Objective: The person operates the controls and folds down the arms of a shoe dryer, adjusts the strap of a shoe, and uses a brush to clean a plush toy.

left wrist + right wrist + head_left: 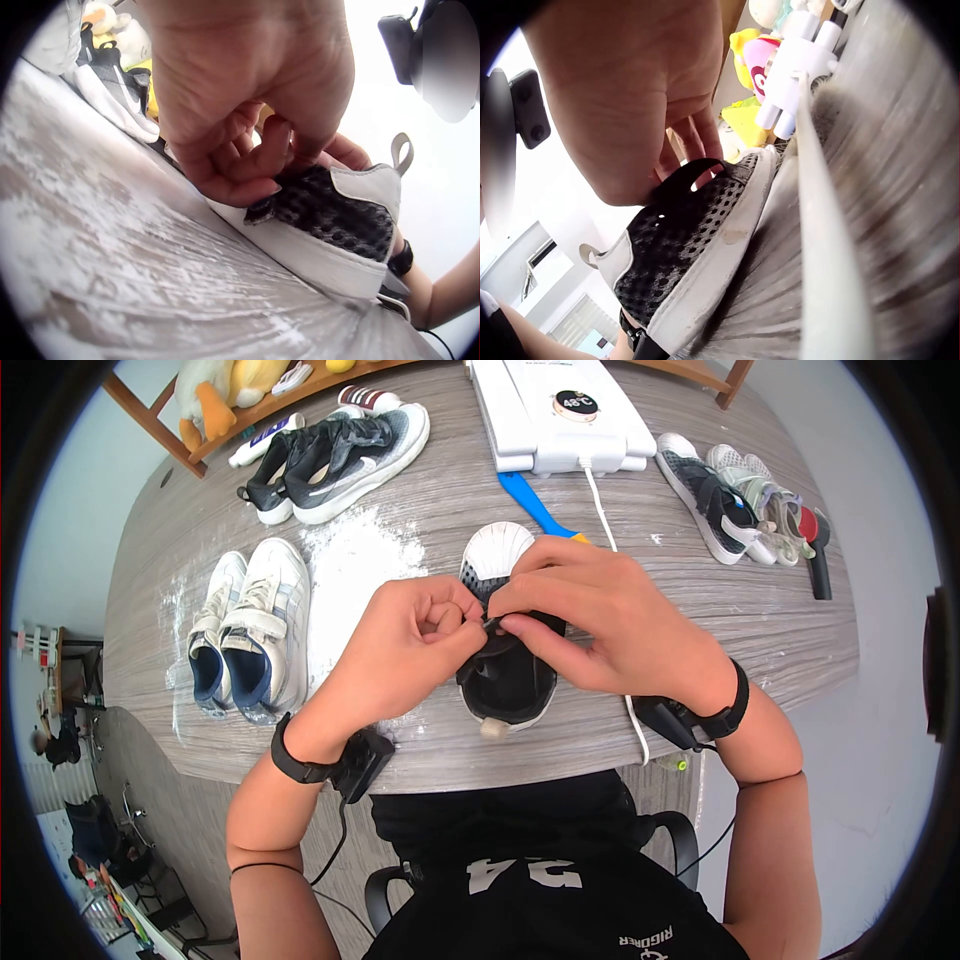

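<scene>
A small black-and-white sneaker (498, 550) stands on the table with its toe pointing away from me. Its sides are dark perforated mesh (676, 251) over a white sole, and a pale pull loop (403, 152) sticks up at the heel. Above the opening, my left hand (395, 650) pinches the dark strap between thumb and curled fingers. From the other side my right hand (615, 620) grips the same area with thumb and forefinger. The black strap (686, 178) arches up from the mesh toward the right fingers. The fingers partly hide it.
White sneakers (262, 625) stand at left amid white powder (360, 560); grey-black sneakers (350, 465) lie behind. A white device (560, 415) reads 48°C, its cable (603, 510) running past the right hand. A blue-handled brush (535, 505) lies beyond the shoe, more small shoes (705, 495) at right.
</scene>
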A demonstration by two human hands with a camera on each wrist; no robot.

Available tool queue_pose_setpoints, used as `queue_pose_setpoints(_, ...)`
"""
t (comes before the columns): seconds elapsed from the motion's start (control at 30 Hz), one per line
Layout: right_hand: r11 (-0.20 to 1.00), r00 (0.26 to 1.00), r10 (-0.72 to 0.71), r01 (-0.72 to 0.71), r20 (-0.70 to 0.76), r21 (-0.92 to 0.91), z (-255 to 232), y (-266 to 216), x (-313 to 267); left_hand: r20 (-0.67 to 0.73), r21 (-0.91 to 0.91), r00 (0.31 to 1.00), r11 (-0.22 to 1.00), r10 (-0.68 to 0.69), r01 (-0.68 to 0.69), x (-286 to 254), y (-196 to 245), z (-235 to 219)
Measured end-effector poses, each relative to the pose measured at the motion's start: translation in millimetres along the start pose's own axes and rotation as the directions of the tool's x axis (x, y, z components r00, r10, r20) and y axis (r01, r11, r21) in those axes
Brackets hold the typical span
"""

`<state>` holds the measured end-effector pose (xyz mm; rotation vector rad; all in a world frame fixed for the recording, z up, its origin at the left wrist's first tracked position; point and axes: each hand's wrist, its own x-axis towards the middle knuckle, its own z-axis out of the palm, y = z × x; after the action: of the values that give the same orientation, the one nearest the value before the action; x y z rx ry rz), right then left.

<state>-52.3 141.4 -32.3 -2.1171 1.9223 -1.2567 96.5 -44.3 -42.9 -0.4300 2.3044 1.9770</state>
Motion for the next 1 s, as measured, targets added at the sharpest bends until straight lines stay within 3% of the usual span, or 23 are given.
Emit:
queue_pose_setpoints(0.2,0.993,0.992,0.096,-0.09,-0.079,0.073,6.3,0.3,-3.2,-0.025,-0.026,1.0,1.0,0.005,-0.005,-0.2,0.9,4.0)
queue_pose_setpoints(0.27,0.943,0.948,0.308,-0.293,-0.084,0.158,7.6,-6.1,-3.8,-0.037,-0.022,0.999,1.0,0.017,-0.018,-0.9,-1.1,4.8)
queue_pose_setpoints(0.37,0.914,0.915,0.375,-0.338,-0.149,0.227,11.6,-6.8,-3.2,-0.032,0.027,0.999,0.999,0.035,-0.034,-1.7,0.0,4.9)
queue_pose_setpoints(0.53,0.96,0.96,0.267,-0.258,-0.087,0.106,8.6,-2.0,-6.7,-0.042,-0.066,0.999,0.998,-0.006,0.003,-1.4,0.2,7.1)
queue_pose_setpoints(0.67,0.985,0.985,0.17,-0.169,-0.038,0.014,6.8,-0.6,-7.2,-0.053,-0.033,0.999,0.999,-0.013,0.011,-2.7,1.7,6.9)
queue_pose_setpoints(1.0,0.983,0.998,0.026,-0.014,0.061,-0.185,-1.7,-5.4,-6.2,-0.017,-0.114,0.999,0.993,-0.037,0.035,-0.1,-1.4,2.5)
